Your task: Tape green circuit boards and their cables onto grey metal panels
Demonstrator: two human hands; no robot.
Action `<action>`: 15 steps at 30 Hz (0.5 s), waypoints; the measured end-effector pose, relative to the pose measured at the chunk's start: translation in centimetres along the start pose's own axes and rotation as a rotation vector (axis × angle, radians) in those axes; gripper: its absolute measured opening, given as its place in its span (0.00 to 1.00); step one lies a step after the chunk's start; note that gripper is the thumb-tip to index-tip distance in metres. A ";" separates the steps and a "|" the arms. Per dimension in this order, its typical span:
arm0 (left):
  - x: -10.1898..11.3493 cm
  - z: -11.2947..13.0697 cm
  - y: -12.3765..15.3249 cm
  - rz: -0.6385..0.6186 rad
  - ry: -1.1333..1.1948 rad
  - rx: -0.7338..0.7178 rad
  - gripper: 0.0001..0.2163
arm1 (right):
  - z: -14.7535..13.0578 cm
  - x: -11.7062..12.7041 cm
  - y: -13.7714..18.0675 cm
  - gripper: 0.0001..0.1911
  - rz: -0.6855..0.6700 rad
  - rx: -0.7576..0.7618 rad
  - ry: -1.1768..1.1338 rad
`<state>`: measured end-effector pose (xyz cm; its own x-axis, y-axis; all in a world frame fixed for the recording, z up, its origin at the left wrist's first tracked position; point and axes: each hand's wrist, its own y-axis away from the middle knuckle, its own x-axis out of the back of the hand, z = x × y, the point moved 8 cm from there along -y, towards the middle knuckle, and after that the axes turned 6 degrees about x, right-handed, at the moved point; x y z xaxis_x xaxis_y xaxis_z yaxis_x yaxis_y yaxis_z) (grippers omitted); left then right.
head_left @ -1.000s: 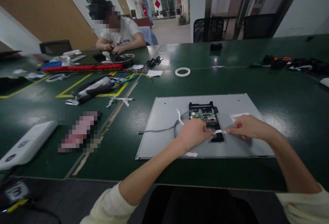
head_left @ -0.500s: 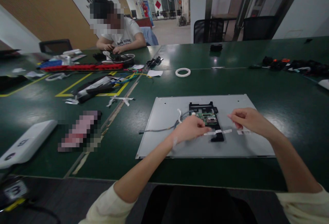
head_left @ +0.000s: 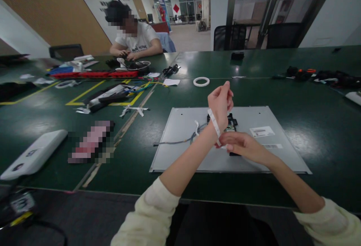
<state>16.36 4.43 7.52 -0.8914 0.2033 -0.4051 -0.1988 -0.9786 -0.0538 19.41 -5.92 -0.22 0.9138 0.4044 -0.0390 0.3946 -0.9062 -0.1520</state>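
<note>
My left hand (head_left: 220,102) is raised above the grey metal panel (head_left: 180,144), its fingers loosely curled with nothing in them. A white strip of tape (head_left: 214,126) clings across that wrist. My right hand (head_left: 239,146) reaches over to the left wrist and pinches the lower end of the strip. Under both hands, on the panel, sits a small green circuit board (head_left: 230,127) in a black bracket, mostly hidden by my arms. A grey cable (head_left: 180,141) runs from it to the left.
A white tape roll (head_left: 201,81) lies beyond the panel. To the left are scattered tape bits (head_left: 132,109), cables, a red bar (head_left: 93,75) and a white device (head_left: 34,155). Another person (head_left: 135,39) works at the far left. Tools lie at the far right (head_left: 304,72).
My left hand lifted off the circuit board and rose upright with the tape strip stuck to its wrist. My right hand moved left from the panel to that wrist and pinched the strip.
</note>
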 end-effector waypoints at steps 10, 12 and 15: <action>3.4 0.3 -3.1 0.148 -0.282 -0.274 0.20 | -0.1 2.9 0.5 0.11 0.203 -0.034 -0.025; 4.7 1.0 -3.5 0.155 -0.478 -0.346 0.21 | -0.4 4.2 0.9 0.11 0.282 -0.019 -0.086; 7.1 1.4 -3.7 0.210 -0.675 -0.407 0.19 | -0.5 6.9 1.4 0.11 0.487 0.024 -0.127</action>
<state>10.21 9.51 6.11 -0.9727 -0.1369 0.1872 0.0474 -0.9073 -0.4178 26.32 -4.42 -0.24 0.9717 -0.0513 -0.2307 -0.0782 -0.9909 -0.1093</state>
